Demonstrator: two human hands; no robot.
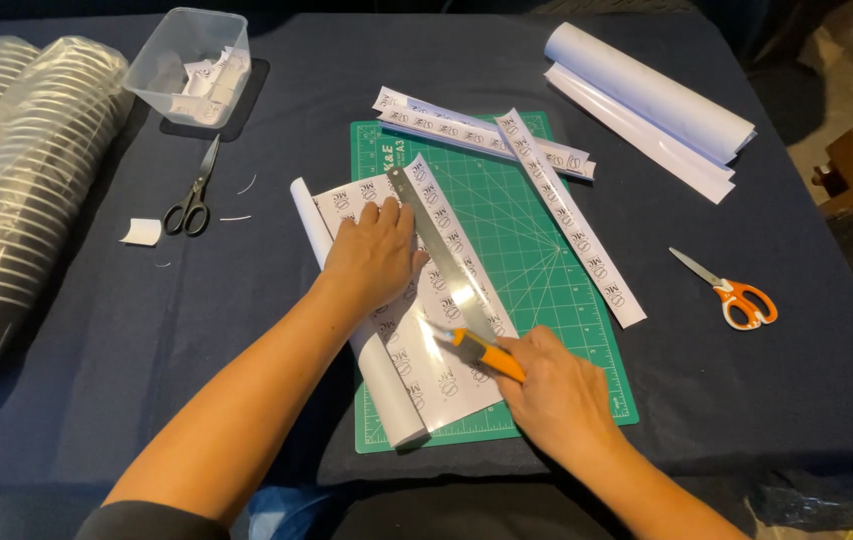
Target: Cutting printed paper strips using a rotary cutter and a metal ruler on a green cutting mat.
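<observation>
Head view: left hand (372, 255) flat, pinning steel ruler (444, 255); right hand (557, 395) gripping orange knife (482, 350), blade tip indistinct.

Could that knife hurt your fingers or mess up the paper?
Maybe. The left hand presses the ruler close to where the knife in the right hand cuts, so a slip might nick a finger. If the ruler slides on the glossy sheet, the cut could go crooked.
</observation>
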